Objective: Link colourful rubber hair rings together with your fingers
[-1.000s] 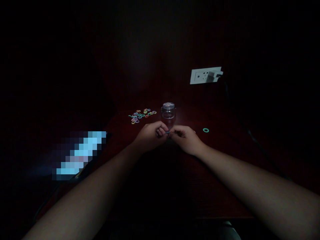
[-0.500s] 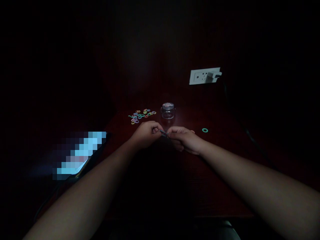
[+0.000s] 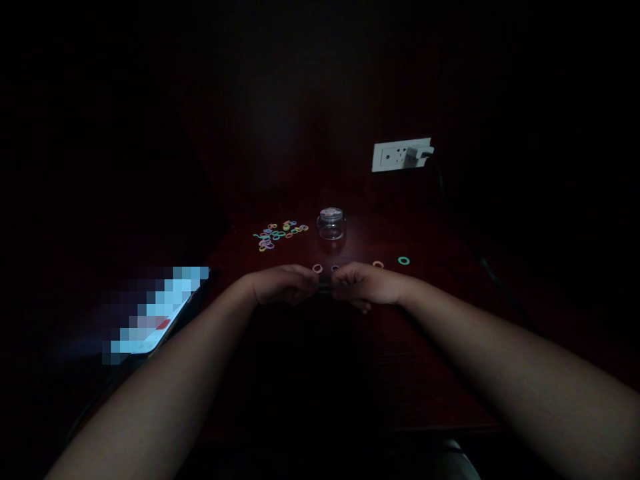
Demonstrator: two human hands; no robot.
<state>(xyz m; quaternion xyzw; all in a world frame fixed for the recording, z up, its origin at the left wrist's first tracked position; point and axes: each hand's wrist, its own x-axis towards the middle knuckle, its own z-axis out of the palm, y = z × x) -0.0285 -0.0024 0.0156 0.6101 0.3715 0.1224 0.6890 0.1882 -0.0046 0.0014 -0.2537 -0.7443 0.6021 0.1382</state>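
A thin dark hair tie (image 3: pixel 325 287) is stretched between my two hands, dim in the shadow. My left hand (image 3: pixel 283 283) pinches one end, and my right hand (image 3: pixel 370 283) pinches the other. Just beyond the fingertips lie a pink hair tie (image 3: pixel 314 269) and a purple hair tie (image 3: pixel 333 268), the latter partly hidden by my right hand. Past that hand's knuckles are an orange hair tie (image 3: pixel 379 262) and a green hair tie (image 3: pixel 399 259) on the dark red table (image 3: pixel 425 373).
A clear lidded jar (image 3: pixel 331 230) stands behind my hands. Left of it is a scattered pile of several coloured hair ties (image 3: pixel 275 234). A lit phone or tablet screen (image 3: pixel 165 310), pixelated, is by my left forearm. A wall socket (image 3: pixel 395 157) holds a plug with a cable.
Both hands have come lower and nearer to me, and moved slightly apart, with the band drawn out between them. The pink and purple hair ties behind them now show.
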